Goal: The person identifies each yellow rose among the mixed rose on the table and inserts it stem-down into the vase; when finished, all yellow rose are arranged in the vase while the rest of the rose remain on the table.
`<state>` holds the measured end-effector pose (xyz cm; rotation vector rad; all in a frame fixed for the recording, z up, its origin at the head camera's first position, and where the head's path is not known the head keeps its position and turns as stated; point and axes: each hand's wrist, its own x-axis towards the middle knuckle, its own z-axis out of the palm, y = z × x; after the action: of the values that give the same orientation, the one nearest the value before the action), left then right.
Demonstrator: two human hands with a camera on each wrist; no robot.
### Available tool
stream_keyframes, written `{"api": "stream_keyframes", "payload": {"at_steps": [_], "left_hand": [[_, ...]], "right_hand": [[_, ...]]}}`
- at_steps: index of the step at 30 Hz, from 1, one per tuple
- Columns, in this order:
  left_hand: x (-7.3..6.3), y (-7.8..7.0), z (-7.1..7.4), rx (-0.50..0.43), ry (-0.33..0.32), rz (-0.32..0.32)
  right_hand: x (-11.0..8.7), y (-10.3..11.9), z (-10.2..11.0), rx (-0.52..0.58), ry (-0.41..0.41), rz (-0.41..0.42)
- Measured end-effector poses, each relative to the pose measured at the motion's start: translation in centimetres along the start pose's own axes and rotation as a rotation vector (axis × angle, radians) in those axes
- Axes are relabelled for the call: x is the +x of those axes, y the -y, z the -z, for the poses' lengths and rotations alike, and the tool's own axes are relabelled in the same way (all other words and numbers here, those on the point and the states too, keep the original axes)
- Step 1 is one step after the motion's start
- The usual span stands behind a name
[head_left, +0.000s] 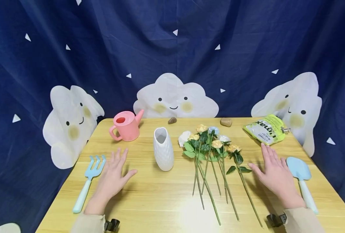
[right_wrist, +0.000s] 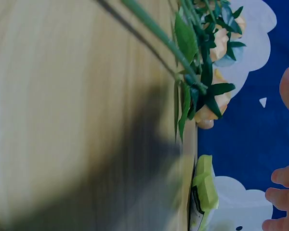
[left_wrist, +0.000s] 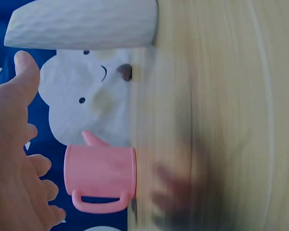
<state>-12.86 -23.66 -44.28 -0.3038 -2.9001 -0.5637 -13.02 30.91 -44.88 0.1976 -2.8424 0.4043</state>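
Observation:
My left hand (head_left: 112,176) is held palm down over the table with its fingers spread, between a blue hand fork (head_left: 93,170) and a white textured vase (head_left: 164,152). Behind it stands a pink watering can (head_left: 127,127), seen side-on in the left wrist view too. My right hand (head_left: 275,176) has its fingers extended and holds nothing. To its left lie several artificial flowers (head_left: 211,145), yellow, white and blue, with long green stems. Just right of that hand lies a blue trowel (head_left: 300,170). Beyond its fingertips is a green and white bag (head_left: 267,129) with a metal clip.
Two stones, a dark one (head_left: 172,120) and a tan one (head_left: 226,122), lie by the table's back edge. A dark blue curtain (head_left: 149,38) with smiling white clouds surrounds the wooden table (head_left: 149,200) at the back and sides.

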Motion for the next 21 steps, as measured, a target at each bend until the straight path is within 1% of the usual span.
{"api": "stream_keyframes", "payload": {"at_steps": [5, 9, 13, 16, 21], "left_hand": [[0.4, -1.2, 0.0, -0.248, -0.021, 0.040], [0.8, -2.1, -0.3, -0.386, -0.043, 0.070], [1.1, -2.7, -1.0, -0.518, -0.042, 0.098], [1.3, -3.2, -1.7, -0.647, -0.043, 0.093], [1.9, -3.9, -3.1, -0.862, -0.059, 0.068]], "right_hand": [[0.2, 0.8, 0.4, 0.137, -0.043, -0.055], [0.3, 1.4, 0.6, 0.222, -0.045, -0.118], [0.5, 1.9, 0.4, 0.341, -0.067, -0.135], [0.6, 2.5, 0.3, 0.443, -0.087, -0.146], [1.0, 3.4, 0.3, 0.599, -0.058, -0.187]]}}
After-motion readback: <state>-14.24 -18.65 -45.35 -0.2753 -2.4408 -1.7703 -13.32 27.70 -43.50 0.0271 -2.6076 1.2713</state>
